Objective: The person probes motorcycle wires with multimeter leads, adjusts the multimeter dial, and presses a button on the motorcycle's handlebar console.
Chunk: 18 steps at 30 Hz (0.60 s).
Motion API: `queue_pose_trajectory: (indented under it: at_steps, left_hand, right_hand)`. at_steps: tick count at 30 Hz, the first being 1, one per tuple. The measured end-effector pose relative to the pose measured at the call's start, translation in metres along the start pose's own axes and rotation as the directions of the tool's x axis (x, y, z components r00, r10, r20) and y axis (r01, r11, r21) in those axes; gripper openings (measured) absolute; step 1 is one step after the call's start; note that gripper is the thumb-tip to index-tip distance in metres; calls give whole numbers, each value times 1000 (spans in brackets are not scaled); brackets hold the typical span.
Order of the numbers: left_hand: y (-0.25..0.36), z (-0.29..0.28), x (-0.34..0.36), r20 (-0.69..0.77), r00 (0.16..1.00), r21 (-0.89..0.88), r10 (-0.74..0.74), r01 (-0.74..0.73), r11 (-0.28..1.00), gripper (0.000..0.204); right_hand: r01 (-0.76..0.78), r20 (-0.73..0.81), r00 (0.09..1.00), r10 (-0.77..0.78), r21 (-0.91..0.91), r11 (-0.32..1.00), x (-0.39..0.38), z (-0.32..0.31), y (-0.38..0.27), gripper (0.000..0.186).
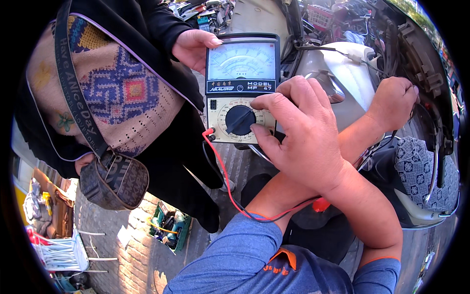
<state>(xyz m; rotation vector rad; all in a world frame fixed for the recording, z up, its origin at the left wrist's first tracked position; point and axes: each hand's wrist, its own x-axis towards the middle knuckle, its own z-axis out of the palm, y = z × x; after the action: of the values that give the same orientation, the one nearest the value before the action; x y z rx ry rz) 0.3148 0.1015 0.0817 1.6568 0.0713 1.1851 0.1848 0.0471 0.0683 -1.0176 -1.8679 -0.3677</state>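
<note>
My forearms cross, the right one over the left. My right hand [306, 130] is in front of an analog multimeter [214, 110], thumb and index finger apart at the right edge of its black selector knob [240, 120]; whether they touch it, I cannot tell. Another person's hand [196, 46] holds the meter by its upper left corner. From the meter's lower left, red and black test leads [226, 177] run across my left forearm. Beyond, my left hand [393, 104] is closed beside the scooter's exposed wiring [387, 59]; what it grips is hidden.
The scooter's pale body panel [350, 61] and a patterned fabric cover [416, 161] are on the right. A person in black with a small patterned bag [115, 179] stands on the left. A green crate of tools [183, 228] and a white stool [73, 250] stand on the paving.
</note>
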Motion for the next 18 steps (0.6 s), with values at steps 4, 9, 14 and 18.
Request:
queue_pose_trajectory:
  at_steps: [4,9,14,18]
  left_hand:
    - [-3,4,1,5,1000,-16,7,-6,1000,38]
    - [-7,11,4,-20,997,4,74,-74,997,39]
    - [-2,5,0,13,1000,5,19,-19,1000,35]
    - [-11,6,2,-34,995,28,90,-89,996,40]
  right_hand:
    - [31,23,999,-30,-15,999,3,-3,2,30]
    - [156,63,986,-152,-52,986,13,-2,-2,33]
    - [185,91,980,-177,-90,979,22,2,-2,32]
    - [239,84,970,-227,-168,956,22,10,0,32]
